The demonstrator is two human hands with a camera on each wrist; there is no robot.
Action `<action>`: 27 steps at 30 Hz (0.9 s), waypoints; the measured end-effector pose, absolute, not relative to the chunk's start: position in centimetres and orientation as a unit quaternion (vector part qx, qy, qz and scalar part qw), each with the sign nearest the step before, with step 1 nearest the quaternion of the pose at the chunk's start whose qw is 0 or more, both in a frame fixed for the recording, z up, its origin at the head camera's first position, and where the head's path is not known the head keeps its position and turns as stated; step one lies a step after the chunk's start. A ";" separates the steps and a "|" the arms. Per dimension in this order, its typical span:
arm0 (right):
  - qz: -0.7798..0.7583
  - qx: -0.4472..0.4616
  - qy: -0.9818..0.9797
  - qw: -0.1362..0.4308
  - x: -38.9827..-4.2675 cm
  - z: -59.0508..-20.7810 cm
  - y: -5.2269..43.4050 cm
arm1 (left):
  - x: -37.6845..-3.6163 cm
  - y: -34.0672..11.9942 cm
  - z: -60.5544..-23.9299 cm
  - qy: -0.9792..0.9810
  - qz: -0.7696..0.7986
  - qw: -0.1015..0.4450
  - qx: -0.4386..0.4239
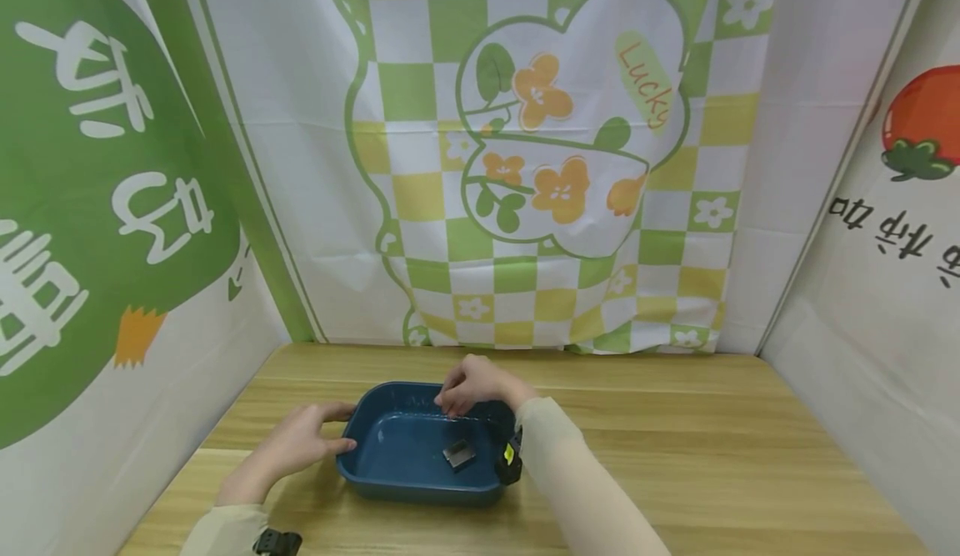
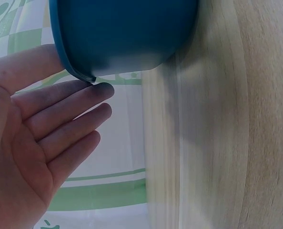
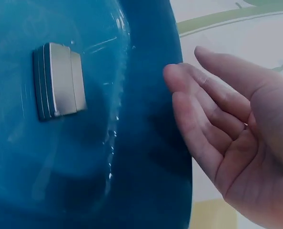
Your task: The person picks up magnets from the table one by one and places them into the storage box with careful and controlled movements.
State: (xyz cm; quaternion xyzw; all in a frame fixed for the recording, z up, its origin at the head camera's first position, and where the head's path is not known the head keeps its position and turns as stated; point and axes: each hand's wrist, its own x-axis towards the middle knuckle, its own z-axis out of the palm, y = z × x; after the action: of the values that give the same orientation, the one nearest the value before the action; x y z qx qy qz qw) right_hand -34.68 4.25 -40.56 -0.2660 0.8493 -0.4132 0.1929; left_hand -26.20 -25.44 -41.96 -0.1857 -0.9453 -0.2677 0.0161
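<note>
A dark blue rectangular basin (image 1: 405,448) stands on the table, with bright glints and drop-like spots along its inner wall. Inside it lies a small silvery-grey block (image 3: 63,81) with layered lines along one side. My left hand (image 1: 300,441) is at the basin's left end, its thumb at the rim. In the left wrist view its fingers (image 2: 77,102) stretch out straight, the index fingertip right by the rim's corner. Over the basin's far right part is my right hand (image 1: 472,385). Its fingers are loosely bent, the thumb stands apart, and nothing shows between them.
The wood-grain table (image 1: 675,439) extends to both sides of the basin. Behind it hangs a green and yellow checked cloth (image 1: 420,197), with printed cloth walls left and right. A black wrist device (image 1: 510,458) on the right arm overlaps the basin's right edge.
</note>
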 end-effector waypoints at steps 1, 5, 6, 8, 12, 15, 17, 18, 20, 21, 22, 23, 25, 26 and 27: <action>-0.414 -0.267 0.848 0.194 -34.7 -40.5 4.4 | -26.2 -25.4 -42.0 -0.945 -0.268 0.017 -0.186; -0.411 -0.268 0.851 0.187 -34.8 -40.1 4.9 | -26.2 -25.4 -42.0 -0.946 -0.265 0.020 -0.188; -0.409 -0.270 0.853 0.181 -34.8 -40.1 5.0 | -26.2 -25.4 -42.0 -0.946 -0.264 0.021 -0.188; -0.405 -0.271 0.855 0.174 -34.8 -40.0 5.3 | -26.2 -25.4 -41.9 -0.946 -0.265 0.021 -0.188; -0.392 -0.280 0.862 0.159 -34.8 -39.7 5.9 | -26.1 -25.4 -41.8 -0.945 -0.268 0.017 -0.186; -0.377 -0.293 0.866 0.149 -34.7 -39.4 6.4 | -26.1 -25.4 -41.8 -0.944 -0.270 0.015 -0.186; -0.368 -0.305 0.867 0.141 -34.7 -39.3 6.6 | -26.1 -25.4 -41.8 -0.944 -0.270 0.017 -0.187; -0.365 -0.309 0.867 0.138 -34.6 -39.3 6.7 | -26.1 -25.5 -41.9 -0.944 -0.270 0.018 -0.188; -0.363 -0.314 0.867 0.134 -34.6 -39.3 6.9 | -26.1 -25.5 -41.9 -0.945 -0.268 0.020 -0.189; -0.361 -0.316 0.868 0.132 -34.5 -39.3 7.0 | -26.1 -25.5 -41.9 -0.945 -0.267 0.021 -0.189; -0.359 -0.317 0.868 0.128 -34.5 -39.3 7.1 | -26.1 -25.4 -41.9 -0.945 -0.266 0.022 -0.189; -0.361 -0.315 0.869 0.128 -34.4 -39.3 7.2 | -26.0 -25.4 -41.9 -0.946 -0.265 0.022 -0.188; -0.359 -0.315 0.870 0.122 -34.4 -39.3 7.5 | -26.0 -25.4 -41.9 -0.946 -0.265 0.021 -0.187; -0.356 -0.316 0.871 0.118 -34.3 -39.3 7.6 | -26.0 -25.4 -41.9 -0.946 -0.264 0.021 -0.187; -0.352 -0.317 0.874 0.113 -34.3 -39.3 7.8 | -26.0 -25.4 -41.9 -0.946 -0.264 0.022 -0.187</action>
State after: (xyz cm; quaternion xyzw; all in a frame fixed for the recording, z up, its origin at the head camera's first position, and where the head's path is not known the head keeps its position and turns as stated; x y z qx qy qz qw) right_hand -34.30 7.79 -39.31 -0.3167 0.8736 -0.3517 0.1131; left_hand -26.00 -25.43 -41.90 -0.1867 -0.9461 -0.2639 0.0224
